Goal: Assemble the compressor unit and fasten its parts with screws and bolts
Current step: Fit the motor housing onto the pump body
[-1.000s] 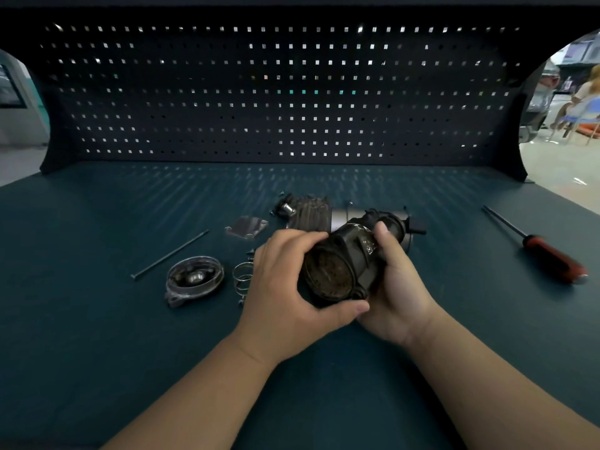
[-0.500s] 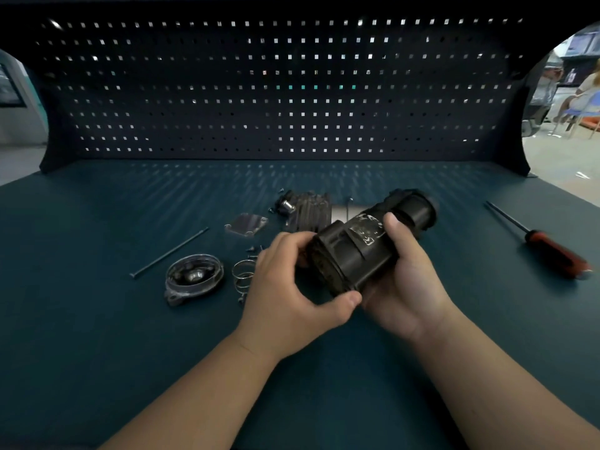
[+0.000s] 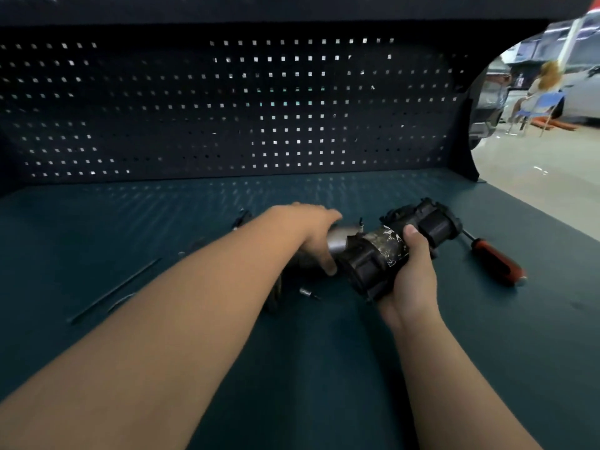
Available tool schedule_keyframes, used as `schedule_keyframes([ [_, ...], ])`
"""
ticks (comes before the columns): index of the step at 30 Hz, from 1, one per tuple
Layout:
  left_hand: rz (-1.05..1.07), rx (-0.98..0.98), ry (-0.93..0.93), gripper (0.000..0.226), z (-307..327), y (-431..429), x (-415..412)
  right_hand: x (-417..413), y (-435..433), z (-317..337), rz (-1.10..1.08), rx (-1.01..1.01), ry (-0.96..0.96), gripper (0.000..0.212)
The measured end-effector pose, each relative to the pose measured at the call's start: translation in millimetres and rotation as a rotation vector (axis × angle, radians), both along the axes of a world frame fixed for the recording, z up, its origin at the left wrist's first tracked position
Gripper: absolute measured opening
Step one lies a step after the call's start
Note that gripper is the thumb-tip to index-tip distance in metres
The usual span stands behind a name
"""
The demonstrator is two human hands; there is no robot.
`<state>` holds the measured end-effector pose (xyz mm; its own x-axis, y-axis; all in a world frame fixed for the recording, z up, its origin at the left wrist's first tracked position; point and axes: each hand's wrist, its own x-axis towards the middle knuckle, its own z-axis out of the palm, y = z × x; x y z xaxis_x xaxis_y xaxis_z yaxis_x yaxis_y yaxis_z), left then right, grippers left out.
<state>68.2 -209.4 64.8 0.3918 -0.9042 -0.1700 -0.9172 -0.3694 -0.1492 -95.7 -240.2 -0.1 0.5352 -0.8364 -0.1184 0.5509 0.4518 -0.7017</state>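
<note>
The black compressor body [image 3: 383, 254] is held right of the middle of the teal table [image 3: 324, 368], lying slantwise, and is gripped by the right hand [image 3: 412, 280] with the fingers wrapped under it and the thumb laid over its top. A silver cylinder [image 3: 341, 240] just beside its left end is clasped by the left hand [image 3: 311, 232], fingers curled over it and thumb below. A small bolt [image 3: 306, 292] is seen near the front, a red-handled screwdriver [image 3: 496, 261] to the right, a long thin rod [image 3: 113, 290] well apart on the left, and a dark pegboard [image 3: 227, 108] behind.
</note>
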Motion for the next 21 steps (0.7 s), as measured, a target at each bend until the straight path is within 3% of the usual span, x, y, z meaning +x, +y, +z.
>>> schedule_keyframes([
  [3,-0.055,-0.103,0.039,0.078,-22.6,-14.4,-0.5,2.5,-2.6,-2.5,0.038,0.002,-0.004,0.057],
  [7,-0.079,-0.225,0.033,0.059,-31.0,-10.2,5.8,6.3,2.2,-4.4,0.003,-0.031,0.029,0.050],
  [13,-0.015,-0.327,0.110,0.089,-18.8,8.7,4.6,2.2,4.0,-7.0,-0.055,-0.008,0.073,0.043],
  [21,0.111,-1.072,0.426,0.081,-0.7,85.8,2.9,6.5,9.2,-5.0,0.027,-0.001,0.134,0.046],
])
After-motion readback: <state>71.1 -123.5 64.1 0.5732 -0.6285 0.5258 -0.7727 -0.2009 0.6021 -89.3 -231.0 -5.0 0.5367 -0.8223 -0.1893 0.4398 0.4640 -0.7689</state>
